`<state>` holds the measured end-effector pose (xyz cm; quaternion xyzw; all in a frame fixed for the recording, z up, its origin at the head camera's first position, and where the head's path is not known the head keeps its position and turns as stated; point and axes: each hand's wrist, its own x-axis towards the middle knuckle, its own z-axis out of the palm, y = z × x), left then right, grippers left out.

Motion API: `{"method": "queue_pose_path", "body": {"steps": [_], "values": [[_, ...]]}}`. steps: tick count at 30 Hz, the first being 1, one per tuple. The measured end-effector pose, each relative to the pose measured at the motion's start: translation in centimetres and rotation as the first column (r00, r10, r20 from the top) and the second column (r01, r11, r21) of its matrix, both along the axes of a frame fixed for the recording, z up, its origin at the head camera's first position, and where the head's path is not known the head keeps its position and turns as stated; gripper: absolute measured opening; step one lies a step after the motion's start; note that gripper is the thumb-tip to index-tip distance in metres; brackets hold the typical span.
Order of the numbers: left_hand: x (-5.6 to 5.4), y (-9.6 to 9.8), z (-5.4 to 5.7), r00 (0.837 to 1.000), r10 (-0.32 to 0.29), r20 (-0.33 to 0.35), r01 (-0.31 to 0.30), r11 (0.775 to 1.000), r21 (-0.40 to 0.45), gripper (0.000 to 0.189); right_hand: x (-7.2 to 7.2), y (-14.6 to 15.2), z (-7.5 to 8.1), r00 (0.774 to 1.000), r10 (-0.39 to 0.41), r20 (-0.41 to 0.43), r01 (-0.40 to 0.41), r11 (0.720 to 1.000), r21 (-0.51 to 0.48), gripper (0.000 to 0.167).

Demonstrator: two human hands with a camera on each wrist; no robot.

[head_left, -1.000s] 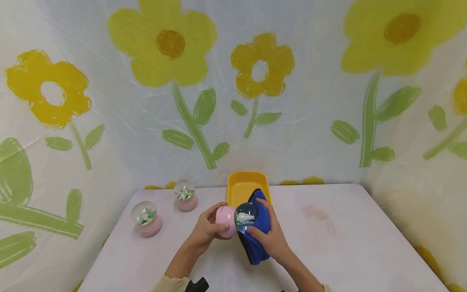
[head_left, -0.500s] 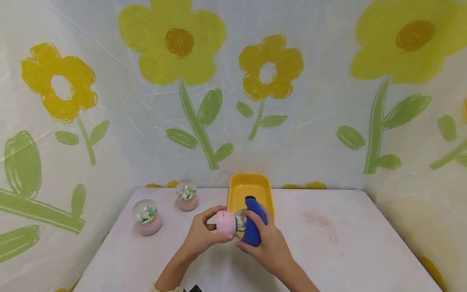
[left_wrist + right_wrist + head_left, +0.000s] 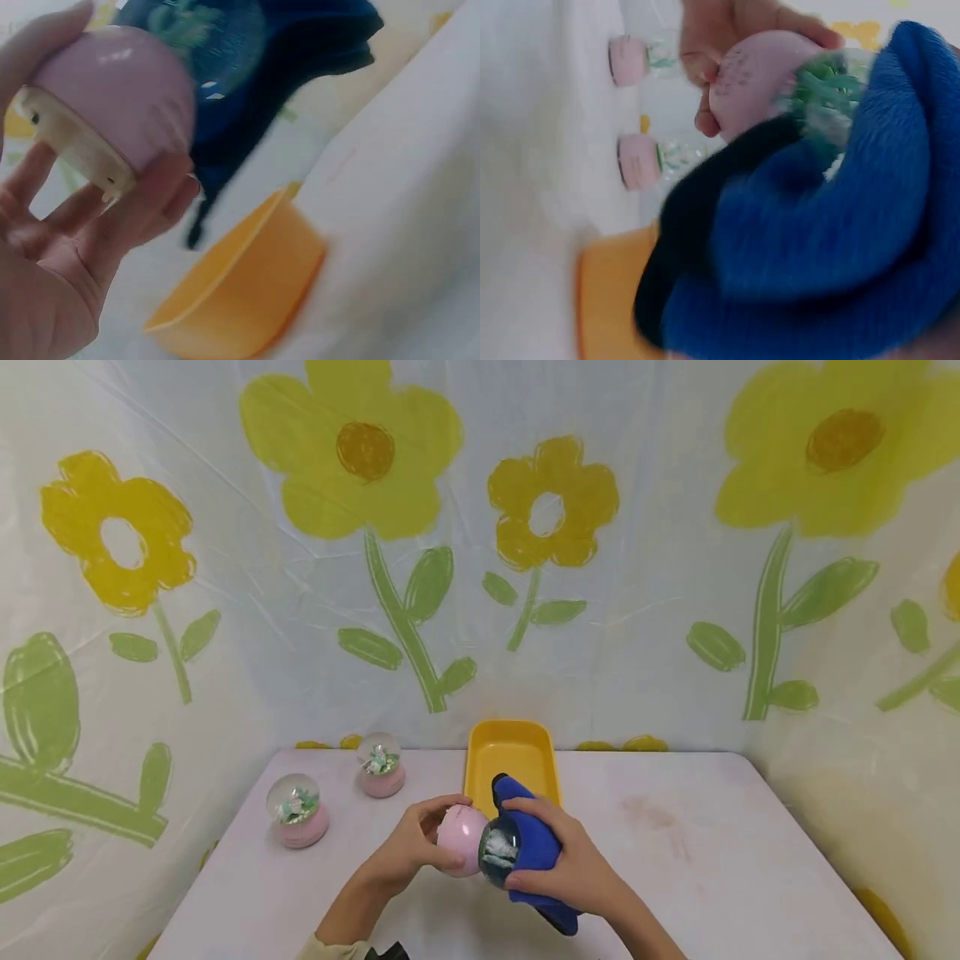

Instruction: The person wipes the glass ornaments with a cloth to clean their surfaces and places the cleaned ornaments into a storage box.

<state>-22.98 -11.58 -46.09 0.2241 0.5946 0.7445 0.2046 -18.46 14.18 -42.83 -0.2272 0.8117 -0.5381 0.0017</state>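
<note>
Head view: on the near side of the yellow tray (image 3: 513, 760), the left grip (image 3: 408, 852) clasps a snow globe (image 3: 474, 843) by its pink base (image 3: 457, 837); the right grip (image 3: 573, 864) holds a blue cloth (image 3: 538, 843) against the dome (image 3: 498, 853). Wiping seems in hand, and the next move likely calls for turning the globe within the cloth. Lettering (image 3: 733, 73) on the base is too blurred to read.

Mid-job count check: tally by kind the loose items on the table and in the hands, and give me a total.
Snow globes: 3 (one held, two standing)
Blue cloth: 1
Yellow tray: 1
Total: 5
</note>
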Motion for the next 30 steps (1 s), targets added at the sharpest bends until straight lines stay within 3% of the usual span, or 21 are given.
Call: {"method": "queue_pose_path", "body": {"steps": [2, 4, 6, 8, 11, 16, 18, 20, 23, 26, 30], "values": [[-0.1, 0.9, -0.5, 0.991, -0.007, 0.137, -0.004, 0.997, 0.077, 0.065, 0.0, 0.0, -0.4, 0.998, -0.067, 0.009, 0.068, 0.994, -0.089, 0.074], [0.0, 1.7, -0.9, 0.968, 0.007, 0.25, -0.038, 0.992, 0.122, 0.066, 0.1, -0.3, -1.0, 0.989, -0.145, 0.009, 0.145, 0.978, -0.149, 0.076], [0.3, 2.3, -1.0, 0.949, 0.055, 0.311, -0.1, 0.986, 0.132, 0.067, 0.2, -0.9, -1.5, 0.977, -0.215, -0.01, 0.21, 0.962, -0.174, 0.078], [0.9, 2.5, -1.2, 0.938, 0.119, 0.326, -0.167, 0.979, 0.121, 0.068, 0.5, -1.5, -2.1, 0.965, -0.259, -0.041, 0.248, 0.953, -0.172, 0.081], [1.5, 2.6, -1.0, 0.934, 0.213, 0.288, -0.244, 0.967, 0.074, 0.069, 0.9, -2.2, -2.5, 0.95, -0.298, -0.094, 0.285, 0.949, -0.137, 0.085], [2.3, 1.9, 0.0, 0.943, 0.318, 0.096, -0.313, 0.948, -0.063, 0.07, 1.4, -2.5, -2.4, 0.93, -0.306, -0.202, 0.324, 0.944, 0.064, 0.083], [2.1, 1.6, 0.9, 0.945, 0.327, 0.008, -0.324, 0.939, -0.118, 0.071, 1.1, -2.3, -1.8, 0.936, -0.256, -0.243, 0.307, 0.93, 0.203, 0.08], [2.8, 1.2, 1.1, 0.946, 0.321, -0.05, -0.325, 0.929, -0.178, 0.07, 1.5, -2.2, -1.8, 0.954, -0.173, -0.246, 0.249, 0.912, 0.326, 0.078], [3.4, 0.7, 1.7, 0.952, 0.277, -0.128, -0.3, 0.928, -0.222, 0.069, 1.6, -1.9, -1.4, 0.967, -0.054, -0.248, 0.157, 0.894, 0.419, 0.078], [3.1, 0.2, 2.6, 0.966, 0.211, -0.151, -0.245, 0.934, -0.26, 0.067, 0.9, -1.4, -0.9, 0.978, 0.016, -0.209, 0.064, 0.926, 0.371, 0.077], [1.1, -0.8, 3.3, 0.989, 0.097, -0.115, -0.126, 0.951, -0.282, 0.063, -0.2, -0.9, -0.7, 0.992, 0.068, -0.108, -0.048, 0.984, 0.172, 0.074]]}}
